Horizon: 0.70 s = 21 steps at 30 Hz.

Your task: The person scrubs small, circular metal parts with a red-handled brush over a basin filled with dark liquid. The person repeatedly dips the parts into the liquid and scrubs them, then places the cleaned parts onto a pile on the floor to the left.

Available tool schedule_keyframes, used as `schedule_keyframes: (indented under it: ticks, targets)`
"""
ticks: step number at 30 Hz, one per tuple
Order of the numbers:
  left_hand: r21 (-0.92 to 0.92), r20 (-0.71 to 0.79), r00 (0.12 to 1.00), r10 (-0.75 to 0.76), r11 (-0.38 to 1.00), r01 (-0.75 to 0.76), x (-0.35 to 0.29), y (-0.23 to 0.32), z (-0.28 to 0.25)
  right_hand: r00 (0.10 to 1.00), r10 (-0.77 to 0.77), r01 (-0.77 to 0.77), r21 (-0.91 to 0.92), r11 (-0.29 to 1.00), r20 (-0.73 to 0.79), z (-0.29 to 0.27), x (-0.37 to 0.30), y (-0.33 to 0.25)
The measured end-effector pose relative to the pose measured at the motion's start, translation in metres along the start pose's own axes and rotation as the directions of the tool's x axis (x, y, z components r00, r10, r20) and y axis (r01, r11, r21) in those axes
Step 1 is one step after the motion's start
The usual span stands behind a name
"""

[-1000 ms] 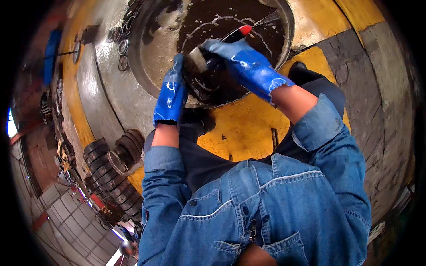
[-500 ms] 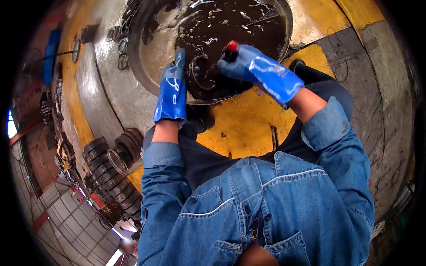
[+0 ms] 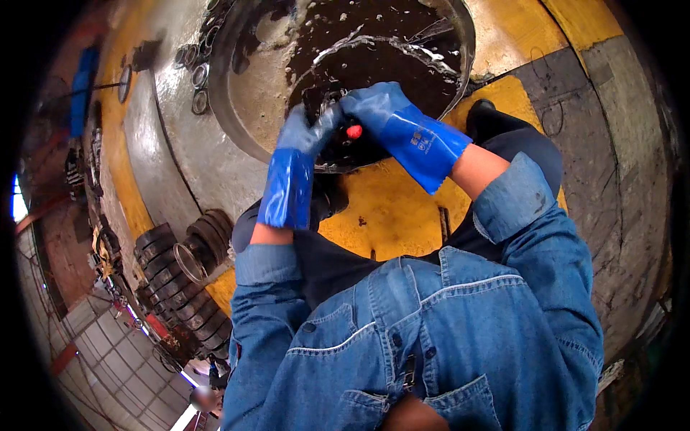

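Both my hands wear long blue rubber gloves and are close together over the near edge of a large round metal pan of dark, wet liquid. My left hand is closed round a dark curved metal part, mostly hidden by the gloves. My right hand is bent over the same part, its fingers curled round a dark-handled tool with a red end. The tool's working end is out of sight, so its kind does not show.
Several metal rings lie on the floor left of the pan. Further left and nearer stand stacked ribbed dark parts and a ringed part. My boots flank the yellow floor plate. Another person is far off, lower left.
My right hand has moved left and turned over, so the red end now points toward me. My left hand has shifted nearer and right, meeting it. Ripples have spread in the liquid.
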<state>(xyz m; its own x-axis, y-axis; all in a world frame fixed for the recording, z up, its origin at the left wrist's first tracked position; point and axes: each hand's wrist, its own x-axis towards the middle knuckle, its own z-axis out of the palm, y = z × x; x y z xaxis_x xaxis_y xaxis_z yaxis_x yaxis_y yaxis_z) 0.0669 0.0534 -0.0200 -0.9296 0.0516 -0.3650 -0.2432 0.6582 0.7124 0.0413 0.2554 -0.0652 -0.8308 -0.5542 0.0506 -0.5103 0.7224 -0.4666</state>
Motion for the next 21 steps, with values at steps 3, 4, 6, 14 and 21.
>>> schedule_keyframes:
  ticks: [3, 4, 6, 14, 21]
  targets:
    - [0.329, 0.030, 0.999, 0.015, 0.944, -0.024, -0.025, 0.002, 0.010, 0.989, 0.129, -0.114, 0.187, 0.976, -0.070, 0.002, -0.004, 0.002]
    - [0.416, 0.038, 0.999, 0.028, 0.908, -0.042, -0.030, 0.005, 0.014, 0.980, 0.185, -0.164, 0.240, 0.957, -0.068, 0.002, -0.004, 0.003]
    - [0.418, 0.039, 0.999, -0.014, 0.909, -0.003, -0.033, 0.011, 0.022, 0.938, 0.328, -0.347, 0.267, 0.899, 0.115, -0.016, 0.001, -0.001]
    - [-0.283, -0.274, 0.961, 0.038, 0.952, -0.118, -0.004, -0.009, 0.012, 0.807, 0.585, -0.568, 0.377, 0.732, 0.081, -0.054, 0.004, 0.027]
    - [-0.560, -0.278, 0.944, -0.180, 0.828, -0.007, 0.009, 0.017, -0.022, 0.930, 0.329, 0.015, 0.908, 0.418, -0.166, -0.059, 0.025, 0.028]
